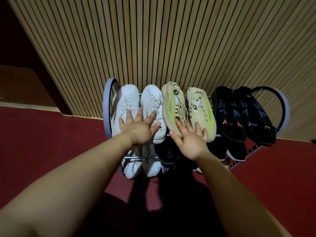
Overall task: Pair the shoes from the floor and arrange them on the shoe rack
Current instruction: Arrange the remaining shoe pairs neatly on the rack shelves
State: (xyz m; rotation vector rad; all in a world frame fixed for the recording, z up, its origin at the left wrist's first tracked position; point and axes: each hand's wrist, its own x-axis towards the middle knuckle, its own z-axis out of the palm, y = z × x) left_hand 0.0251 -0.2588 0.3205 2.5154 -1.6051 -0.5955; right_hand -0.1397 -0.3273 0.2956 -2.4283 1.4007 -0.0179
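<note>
Slatted wall behind shoe rack [106,106]; atop it, left hand [138,129], right hand [191,142] splayed wide on white pair [130,100], beige pair [200,106]: likely light, soft; grip heels.

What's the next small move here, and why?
Probably the right hand should nudge the left beige shoe flat. It sits tipped on edge toward the white pair on the rack, while the right beige shoe lies flatter. The right hand lies open at the beige shoes' near ends and the left hand on the white pair, so a push should do, no grip needed.
</note>
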